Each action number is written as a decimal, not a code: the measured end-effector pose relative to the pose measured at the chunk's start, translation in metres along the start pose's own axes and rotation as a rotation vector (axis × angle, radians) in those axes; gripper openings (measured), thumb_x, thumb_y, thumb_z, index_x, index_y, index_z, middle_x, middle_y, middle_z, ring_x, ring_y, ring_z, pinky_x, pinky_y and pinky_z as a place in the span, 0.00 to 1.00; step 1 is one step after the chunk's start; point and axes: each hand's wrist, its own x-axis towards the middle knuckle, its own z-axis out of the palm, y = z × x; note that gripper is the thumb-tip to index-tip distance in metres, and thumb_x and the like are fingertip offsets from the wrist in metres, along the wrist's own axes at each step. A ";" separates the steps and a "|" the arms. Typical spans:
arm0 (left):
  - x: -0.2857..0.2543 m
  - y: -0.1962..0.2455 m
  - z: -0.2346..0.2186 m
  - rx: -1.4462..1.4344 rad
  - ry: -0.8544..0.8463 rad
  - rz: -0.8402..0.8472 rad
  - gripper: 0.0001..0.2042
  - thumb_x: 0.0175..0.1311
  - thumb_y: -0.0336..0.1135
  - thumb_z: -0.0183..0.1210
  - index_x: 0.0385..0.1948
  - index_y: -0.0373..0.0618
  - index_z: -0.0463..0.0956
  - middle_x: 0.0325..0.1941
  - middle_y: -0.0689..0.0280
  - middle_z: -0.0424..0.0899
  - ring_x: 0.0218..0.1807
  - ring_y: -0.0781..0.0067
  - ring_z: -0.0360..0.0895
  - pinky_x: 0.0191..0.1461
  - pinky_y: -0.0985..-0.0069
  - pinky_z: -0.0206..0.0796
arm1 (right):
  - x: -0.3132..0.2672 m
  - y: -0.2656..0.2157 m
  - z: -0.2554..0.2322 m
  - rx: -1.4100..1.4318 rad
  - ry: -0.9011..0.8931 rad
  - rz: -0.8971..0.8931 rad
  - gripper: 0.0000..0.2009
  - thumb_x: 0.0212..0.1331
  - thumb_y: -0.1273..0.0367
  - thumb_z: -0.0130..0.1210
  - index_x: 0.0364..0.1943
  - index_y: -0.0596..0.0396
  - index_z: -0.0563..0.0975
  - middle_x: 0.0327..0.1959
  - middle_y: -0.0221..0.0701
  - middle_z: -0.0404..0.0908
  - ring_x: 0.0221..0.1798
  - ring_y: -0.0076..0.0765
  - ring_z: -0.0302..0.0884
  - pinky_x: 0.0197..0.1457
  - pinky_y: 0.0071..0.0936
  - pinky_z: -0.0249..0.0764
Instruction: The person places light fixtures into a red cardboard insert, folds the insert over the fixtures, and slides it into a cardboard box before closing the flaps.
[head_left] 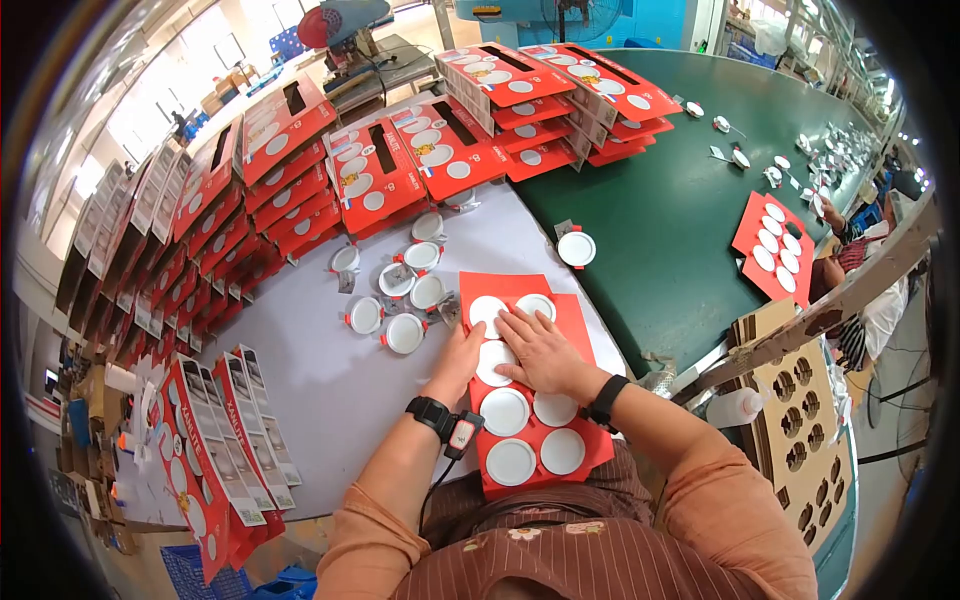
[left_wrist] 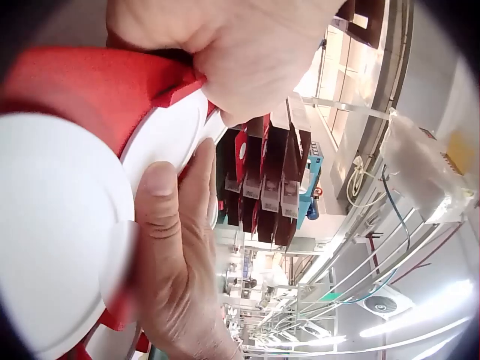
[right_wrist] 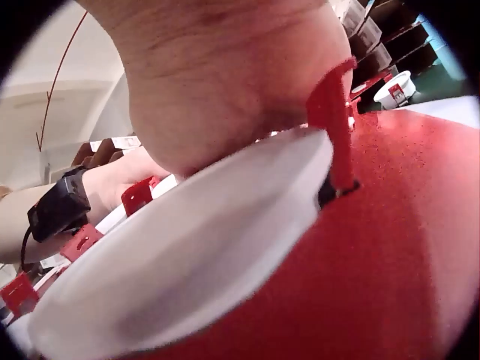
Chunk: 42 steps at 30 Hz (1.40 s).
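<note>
A red card panel [head_left: 572, 330] bearing several white round lights [head_left: 505, 411] lies at the table's front edge, over the person's lap. At its left edge the left hand [head_left: 458, 362] grips the card, thumb side up by an upper light; its other fingers are mostly hidden. The right hand [head_left: 548, 358] lies across the panel with extended fingers, pressing on the lights in the upper half. In the left wrist view a red flap [left_wrist: 180, 91] stands beside the left hand [left_wrist: 232, 52]. Under the right hand [right_wrist: 232, 82], in the right wrist view, a white light [right_wrist: 195, 255] looks tilted.
Loose white lights [head_left: 404, 333] lie left of the panel, and one [head_left: 576, 248] is on the green table [head_left: 640, 230]. Stacked red cartons [head_left: 375, 180] line the back and left. Another filled panel [head_left: 752, 235] and brown cardboard inserts [head_left: 815, 440] are at the right.
</note>
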 end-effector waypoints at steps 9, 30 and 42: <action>0.003 0.000 -0.001 0.034 0.006 0.048 0.25 0.69 0.38 0.48 0.65 0.37 0.59 0.62 0.52 0.71 0.62 0.60 0.69 0.64 0.68 0.61 | -0.033 0.024 -0.011 -0.002 0.108 0.073 0.36 0.62 0.49 0.50 0.68 0.57 0.59 0.71 0.43 0.57 0.76 0.49 0.48 0.76 0.44 0.45; 0.003 0.011 0.004 0.095 -0.010 0.069 0.24 0.68 0.37 0.48 0.63 0.35 0.59 0.59 0.51 0.73 0.59 0.58 0.71 0.62 0.67 0.62 | -0.072 -0.001 -0.014 -0.076 0.097 -0.028 0.34 0.61 0.48 0.49 0.67 0.54 0.62 0.70 0.41 0.60 0.74 0.48 0.52 0.77 0.46 0.44; 0.014 -0.004 -0.001 0.208 0.054 0.258 0.27 0.63 0.32 0.50 0.65 0.34 0.56 0.63 0.46 0.69 0.64 0.51 0.67 0.67 0.65 0.58 | -0.067 -0.008 -0.026 0.159 0.170 0.066 0.32 0.59 0.56 0.56 0.65 0.56 0.63 0.66 0.45 0.64 0.71 0.53 0.57 0.72 0.47 0.54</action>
